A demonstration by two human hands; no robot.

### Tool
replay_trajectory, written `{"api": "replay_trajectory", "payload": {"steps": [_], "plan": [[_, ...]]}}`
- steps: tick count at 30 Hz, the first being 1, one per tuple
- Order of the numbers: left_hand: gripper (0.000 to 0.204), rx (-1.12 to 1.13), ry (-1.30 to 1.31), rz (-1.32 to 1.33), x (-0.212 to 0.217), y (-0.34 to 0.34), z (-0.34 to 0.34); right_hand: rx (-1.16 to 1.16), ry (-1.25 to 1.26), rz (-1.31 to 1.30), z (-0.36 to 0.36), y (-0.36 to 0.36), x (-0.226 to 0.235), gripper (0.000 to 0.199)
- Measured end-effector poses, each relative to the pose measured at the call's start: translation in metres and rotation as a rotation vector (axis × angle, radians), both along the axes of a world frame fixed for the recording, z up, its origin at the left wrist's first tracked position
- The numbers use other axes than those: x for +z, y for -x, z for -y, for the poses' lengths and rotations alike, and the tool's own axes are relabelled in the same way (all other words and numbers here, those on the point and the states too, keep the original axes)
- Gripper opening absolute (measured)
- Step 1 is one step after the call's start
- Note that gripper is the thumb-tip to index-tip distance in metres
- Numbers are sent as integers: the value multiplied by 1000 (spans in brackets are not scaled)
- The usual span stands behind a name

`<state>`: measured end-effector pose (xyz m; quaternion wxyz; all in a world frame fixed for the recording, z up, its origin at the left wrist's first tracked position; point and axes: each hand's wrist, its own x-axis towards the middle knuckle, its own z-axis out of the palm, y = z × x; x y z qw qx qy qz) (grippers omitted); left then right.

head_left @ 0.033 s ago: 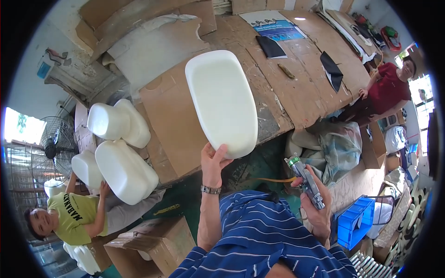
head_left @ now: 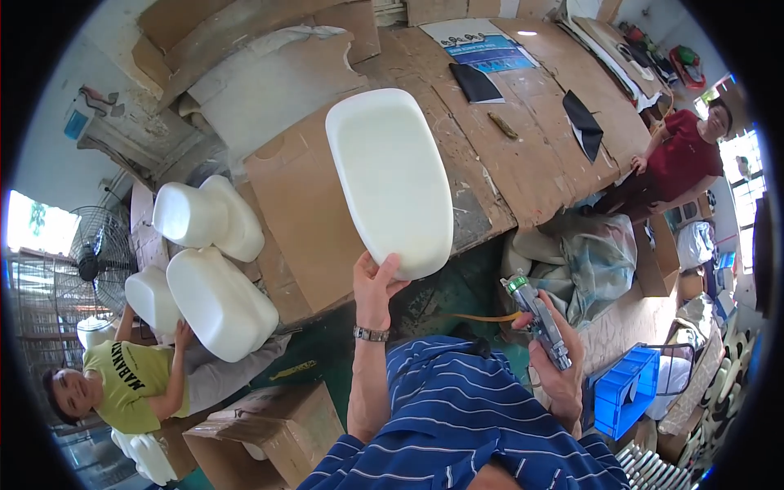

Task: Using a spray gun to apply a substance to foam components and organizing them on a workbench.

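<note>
One white oblong tray [head_left: 396, 180], hand-held

Position: over the near edge of the cardboard-covered table [head_left: 539, 167]; contact with it, cannot tell. Long axis runs away from me across that edge, far end leaning slightly left. My left hand [head_left: 376, 294], the nearer, pinches its near end; the underside of that grip is hidden. My right hand [head_left: 563, 377], off the table's near edge and farther right, is wrapped around a spray gun [head_left: 541, 320]. By the table's left end: white tubs [head_left: 220, 302], a co-worker's hand [head_left: 184, 333] against one. On its right half: black sheets [head_left: 476, 83].
</note>
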<state>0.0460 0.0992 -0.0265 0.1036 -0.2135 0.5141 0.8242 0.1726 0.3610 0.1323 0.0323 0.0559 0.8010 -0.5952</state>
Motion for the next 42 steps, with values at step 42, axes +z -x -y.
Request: {"api": "replay_trajectory", "payload": {"steps": [42], "plan": [[76,302,5,-122,-48,-21,-27,178,31,-66,35,40,-55,77]]}}
